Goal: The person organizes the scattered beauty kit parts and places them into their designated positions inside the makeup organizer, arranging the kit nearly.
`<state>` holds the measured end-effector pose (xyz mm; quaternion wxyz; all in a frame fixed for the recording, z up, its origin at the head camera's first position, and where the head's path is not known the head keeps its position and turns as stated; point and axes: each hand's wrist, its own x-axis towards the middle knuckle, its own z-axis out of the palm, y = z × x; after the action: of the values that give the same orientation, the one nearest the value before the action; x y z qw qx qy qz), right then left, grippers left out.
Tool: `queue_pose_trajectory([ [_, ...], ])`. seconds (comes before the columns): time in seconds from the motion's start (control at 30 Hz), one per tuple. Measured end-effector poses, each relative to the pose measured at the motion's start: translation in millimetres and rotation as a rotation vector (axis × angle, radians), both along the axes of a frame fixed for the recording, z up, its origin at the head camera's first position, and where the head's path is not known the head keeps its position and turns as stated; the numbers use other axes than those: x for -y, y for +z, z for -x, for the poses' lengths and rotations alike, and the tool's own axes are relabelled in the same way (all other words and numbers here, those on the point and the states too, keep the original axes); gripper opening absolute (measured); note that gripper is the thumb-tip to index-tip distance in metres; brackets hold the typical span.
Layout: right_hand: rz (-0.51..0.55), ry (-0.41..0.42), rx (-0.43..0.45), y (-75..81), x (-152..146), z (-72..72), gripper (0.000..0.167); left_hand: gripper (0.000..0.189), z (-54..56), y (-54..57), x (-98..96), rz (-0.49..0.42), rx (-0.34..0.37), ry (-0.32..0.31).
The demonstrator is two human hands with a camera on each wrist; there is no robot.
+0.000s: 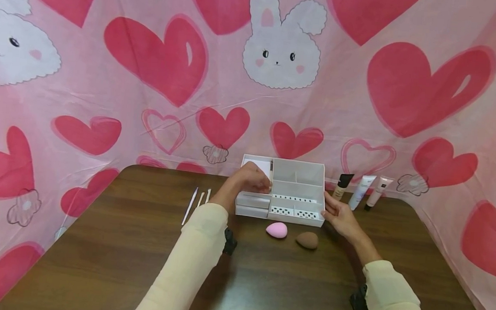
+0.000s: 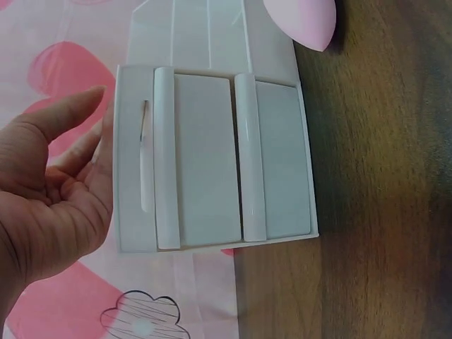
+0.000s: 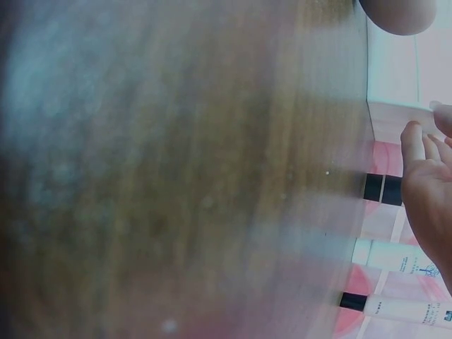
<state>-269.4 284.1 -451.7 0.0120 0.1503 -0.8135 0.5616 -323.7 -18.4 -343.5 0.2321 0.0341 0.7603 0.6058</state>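
Observation:
A white desk organizer (image 1: 297, 192) with compartments and small drawers stands at the table's back edge. My left hand (image 1: 252, 178) bends over its upper left compartment; in the left wrist view the thumb (image 2: 74, 113) stands apart from the fingers, whose tips are hidden behind the wall. A slim white stick with a thin dark tip (image 2: 145, 162) shows at the organizer's top ledge. Along the right side wall, my right hand (image 1: 342, 220) rests with its fingers (image 3: 412, 141) nearly straight. A pink makeup sponge (image 1: 277, 230) and a brown makeup sponge (image 1: 308, 240) lie in front.
Right of the organizer stand a black-capped tube (image 1: 342, 186), a white tube (image 1: 361, 191) and a pale pink tube (image 1: 377, 193). Several thin sticks, including a purple one (image 1: 190, 206), lie on the wooden table (image 1: 116, 242) to the left. A heart-patterned cloth (image 1: 159, 62) hangs behind.

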Motion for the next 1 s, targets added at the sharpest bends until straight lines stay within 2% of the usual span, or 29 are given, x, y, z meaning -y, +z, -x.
queue_pose_trajectory([
  [0.1,0.005,0.004,-0.004,-0.4,0,0.7,0.065,0.016,-1.0,2.6,2.6,-0.005,-0.020,-0.005],
  [0.23,0.002,-0.001,-0.005,-1.2,1,1.0,0.065,0.023,-0.7,5.1,9.0,0.032,-0.100,-0.038],
  [0.4,-0.008,-0.004,0.009,-2.1,0,0.6,0.065,0.026,-1.4,11.4,18.0,0.023,-0.157,-0.035],
  [0.63,-0.004,-0.008,0.010,0.1,1,-0.2,0.065,0.031,-8.8,19.9,33.9,-0.019,-0.202,0.003],
  [0.83,0.007,0.004,0.013,-0.6,2,0.3,0.065,0.036,-13.3,15.1,49.7,-0.060,-0.225,0.055],
  [1.0,0.012,-0.007,-0.001,-1.3,2,0.1,0.064,0.038,-17.9,11.2,60.9,-0.090,-0.271,0.096],
])
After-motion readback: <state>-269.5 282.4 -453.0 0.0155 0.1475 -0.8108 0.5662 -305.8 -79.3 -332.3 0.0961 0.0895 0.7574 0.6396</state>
